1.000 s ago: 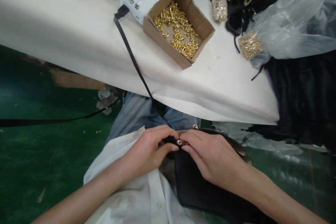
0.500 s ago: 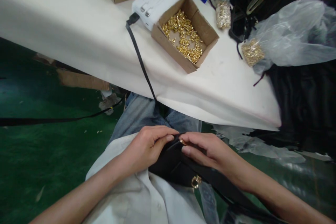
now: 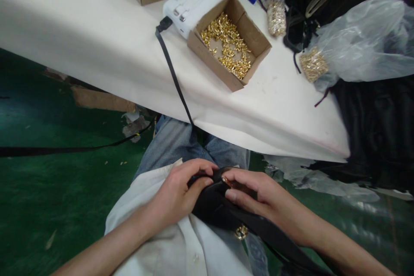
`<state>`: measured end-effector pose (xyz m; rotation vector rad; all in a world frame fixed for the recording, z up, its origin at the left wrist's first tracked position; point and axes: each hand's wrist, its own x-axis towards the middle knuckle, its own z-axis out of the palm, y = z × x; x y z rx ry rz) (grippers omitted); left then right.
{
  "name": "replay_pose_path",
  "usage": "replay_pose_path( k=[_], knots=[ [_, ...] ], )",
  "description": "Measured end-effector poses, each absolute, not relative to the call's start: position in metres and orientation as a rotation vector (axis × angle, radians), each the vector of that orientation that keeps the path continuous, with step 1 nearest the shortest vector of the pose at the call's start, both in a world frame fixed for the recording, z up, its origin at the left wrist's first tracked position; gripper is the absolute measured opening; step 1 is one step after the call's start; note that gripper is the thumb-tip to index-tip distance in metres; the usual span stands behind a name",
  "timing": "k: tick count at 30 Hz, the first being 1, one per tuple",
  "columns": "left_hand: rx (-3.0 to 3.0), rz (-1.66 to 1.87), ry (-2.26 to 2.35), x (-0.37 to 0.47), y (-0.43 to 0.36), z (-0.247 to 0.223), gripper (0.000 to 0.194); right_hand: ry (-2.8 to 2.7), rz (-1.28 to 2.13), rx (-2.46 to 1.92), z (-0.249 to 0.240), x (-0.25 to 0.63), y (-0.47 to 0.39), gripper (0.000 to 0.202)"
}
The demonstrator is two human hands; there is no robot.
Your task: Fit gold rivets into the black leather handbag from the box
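Left hand (image 3: 183, 185) pinches soft folded black material (image 3: 211, 202); toward three o'clock, right hand (image 3: 263, 193) grasps slim golden metal piece (image 3: 227, 181), apparently aligning; next move needs steadiness.

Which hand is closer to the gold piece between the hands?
Right: the right hand has the gold piece at its fingertips. The left hand is left of it, holding black material.

Holds left grip (image 3: 183, 186) and right grip (image 3: 263, 192) facing each other, just apart. Pinches with left thumb (image 3: 199, 186) and left forefinger (image 3: 202, 165), curled toward the right grip. Points right thumb (image 3: 242, 198) and right forefinger (image 3: 241, 175) toward the left grip, slightly parted. Slants bare left forearm (image 3: 121, 235) and right forearm (image 3: 339, 239) outward behind each grip.
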<state>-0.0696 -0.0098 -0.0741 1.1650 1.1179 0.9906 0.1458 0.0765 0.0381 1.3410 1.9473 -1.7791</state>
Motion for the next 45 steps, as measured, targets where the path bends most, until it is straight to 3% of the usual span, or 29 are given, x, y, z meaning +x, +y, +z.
replay_pose_path(
  k=[6, 9, 15, 29, 34, 40, 45],
  knots=[
    [1.276, 1.001, 1.060, -0.082, -0.025, -0.068, 0.035, 1.770, -1.968, 1.361, 0.038, 0.154, 0.076, 0.030],
    [1.248, 0.976, 1.062, -0.088, -0.031, -0.062, 0.028, 1.764, -2.016, 1.344, 0.040, 0.153, 0.074, 0.030],
    [1.193, 0.955, 1.054, -0.086, -0.036, -0.064, 0.022, 2.135, -1.665, 1.302, 0.043, 0.145, 0.067, 0.011],
    [0.854, 0.906, 1.089, -0.087, -0.037, -0.087, 0.011, 2.455, -1.548, 1.498, 0.020, 0.128, 0.043, 0.013],
    [0.664, 0.925, 1.034, -0.084, -0.033, -0.087, 0.016, 2.476, -1.514, 1.488, 0.012, 0.131, 0.040, 0.011],
    [0.700, 0.944, 1.029, -0.080, -0.030, -0.083, 0.013, 2.720, -1.262, 1.417, 0.006, 0.132, 0.030, 0.012],
    [0.737, 0.990, 1.043, -0.080, -0.032, -0.081, 0.012, 2.784, -1.279, 1.492, 0.005, 0.130, 0.026, 0.014]
  ],
)
